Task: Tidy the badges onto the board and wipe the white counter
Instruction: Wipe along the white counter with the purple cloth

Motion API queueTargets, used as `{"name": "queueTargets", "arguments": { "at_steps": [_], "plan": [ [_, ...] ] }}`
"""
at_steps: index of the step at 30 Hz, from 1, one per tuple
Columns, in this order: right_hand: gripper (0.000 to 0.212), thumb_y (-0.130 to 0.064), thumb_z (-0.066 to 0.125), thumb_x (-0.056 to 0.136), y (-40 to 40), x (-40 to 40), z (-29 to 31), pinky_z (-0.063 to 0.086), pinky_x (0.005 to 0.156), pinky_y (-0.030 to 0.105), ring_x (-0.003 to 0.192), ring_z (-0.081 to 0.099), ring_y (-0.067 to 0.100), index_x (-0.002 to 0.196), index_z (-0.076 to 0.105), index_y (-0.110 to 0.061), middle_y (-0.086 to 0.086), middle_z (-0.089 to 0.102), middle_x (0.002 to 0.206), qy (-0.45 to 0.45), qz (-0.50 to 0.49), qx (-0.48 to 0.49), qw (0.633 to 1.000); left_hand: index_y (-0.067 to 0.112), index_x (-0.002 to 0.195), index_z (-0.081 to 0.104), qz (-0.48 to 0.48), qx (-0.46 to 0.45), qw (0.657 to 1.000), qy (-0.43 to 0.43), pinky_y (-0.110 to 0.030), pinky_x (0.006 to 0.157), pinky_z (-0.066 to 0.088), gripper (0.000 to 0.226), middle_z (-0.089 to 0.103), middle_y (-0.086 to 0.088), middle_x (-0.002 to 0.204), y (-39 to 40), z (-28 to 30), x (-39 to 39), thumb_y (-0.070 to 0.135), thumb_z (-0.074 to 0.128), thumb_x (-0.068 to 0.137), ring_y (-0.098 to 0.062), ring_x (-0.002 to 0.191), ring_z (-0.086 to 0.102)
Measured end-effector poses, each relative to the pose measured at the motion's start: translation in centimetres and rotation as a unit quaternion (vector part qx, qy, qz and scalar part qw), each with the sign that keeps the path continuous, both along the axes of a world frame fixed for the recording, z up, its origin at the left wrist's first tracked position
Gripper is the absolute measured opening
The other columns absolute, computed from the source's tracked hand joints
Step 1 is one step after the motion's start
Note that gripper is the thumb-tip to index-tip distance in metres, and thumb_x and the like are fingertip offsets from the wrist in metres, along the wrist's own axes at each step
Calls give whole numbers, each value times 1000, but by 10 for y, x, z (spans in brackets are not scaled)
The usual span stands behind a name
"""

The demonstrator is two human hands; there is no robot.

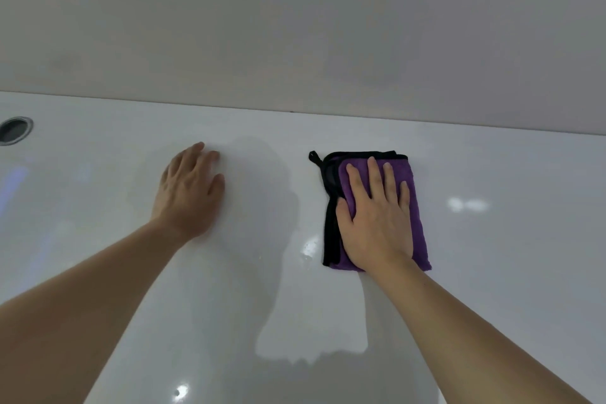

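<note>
A folded purple cloth (418,207) with black edging and a small hanging loop lies on the glossy white counter (508,239), right of centre. My right hand (373,216) presses flat on the cloth with straight, spread fingers. To the left, my left hand (190,188) rests palm down on the bare counter, fingers relaxed, holding nothing. No badges or board are in view.
A round metal-rimmed hole (14,129) sits in the counter at the far left. A plain grey wall (295,26) rises straight behind the counter's back edge. Light glints and faint wet streaks show on the surface between my arms.
</note>
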State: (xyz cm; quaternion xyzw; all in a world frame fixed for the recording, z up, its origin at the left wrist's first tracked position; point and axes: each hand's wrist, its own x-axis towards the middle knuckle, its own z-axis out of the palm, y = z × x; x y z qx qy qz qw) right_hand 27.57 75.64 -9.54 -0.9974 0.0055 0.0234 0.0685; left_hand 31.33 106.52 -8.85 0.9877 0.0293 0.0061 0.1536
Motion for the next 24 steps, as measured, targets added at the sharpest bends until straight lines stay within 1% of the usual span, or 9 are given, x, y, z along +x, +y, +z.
{"name": "queueTargets", "arguments": {
  "at_steps": [2, 4, 8, 10, 13, 16, 19, 24],
  "plan": [
    [65, -52, 13, 102, -1, 11, -1, 4, 128, 51, 159, -1, 29, 164, 13, -32, 5, 5, 173, -1, 1, 8, 1000, 17, 149, 44, 9, 8, 1000, 15, -45, 123, 17, 53, 28, -10, 164, 11, 0, 6, 40, 41, 101, -30, 150, 23],
    [64, -49, 13, 102, -2, 21, -1, 4, 129, 50, 160, -1, 28, 164, 14, -32, 4, 5, 173, -2, 4, 13, 1000, 19, 152, 41, 10, 15, 999, 28, -44, 123, 15, 66, 25, -9, 166, 22, 2, 11, 50, 30, 95, -29, 151, 20],
    [62, -45, 17, 103, -6, 38, -4, 5, 129, 50, 160, 2, 27, 163, 19, -31, 4, 8, 173, -15, 0, 26, 1000, 23, 155, 34, 11, 34, 998, 44, -45, 124, 12, 73, 18, -6, 168, 46, 1, 20, 58, 24, 92, -27, 153, 15],
    [61, -45, 18, 104, -7, 48, -4, 5, 129, 50, 160, 2, 27, 164, 17, -31, 4, 8, 173, -16, -14, 24, 999, 25, 157, 30, 5, 46, 998, 50, -44, 124, 12, 75, 17, -4, 169, 57, -1, 23, 60, 22, 91, -26, 154, 14],
    [63, -50, 19, 104, -7, 63, -6, 3, 129, 50, 159, -2, 26, 165, 11, -32, 4, 3, 173, -7, -43, 7, 999, 28, 159, 26, -9, 49, 998, 41, -43, 125, 10, 76, 15, -2, 169, 66, -6, 25, 62, 18, 91, -24, 154, 12],
    [69, -57, 19, 102, -7, 78, -7, 0, 128, 50, 159, -5, 26, 165, 4, -33, 3, -4, 174, 11, -62, -14, 998, 32, 160, 23, -4, 54, 998, 19, -39, 125, 6, 71, 12, 3, 170, 69, -16, 20, 62, 16, 95, -20, 154, 10],
    [72, -60, 19, 101, -6, 86, -7, -1, 128, 51, 159, -7, 27, 165, 1, -32, 4, -6, 173, 20, -74, -25, 997, 32, 159, 25, -8, 58, 998, 3, -38, 124, 7, 68, 15, 3, 169, 71, -19, 20, 60, 19, 97, -20, 153, 11],
    [71, -59, 16, 100, 7, 93, -5, -1, 127, 55, 159, -8, 31, 165, -1, -33, 5, -8, 173, 32, -76, -39, 996, 30, 156, 31, -10, 58, 998, -8, -41, 123, 12, 63, 21, -1, 167, 70, -19, 21, 55, 22, 99, -22, 151, 17]
  ]
}}
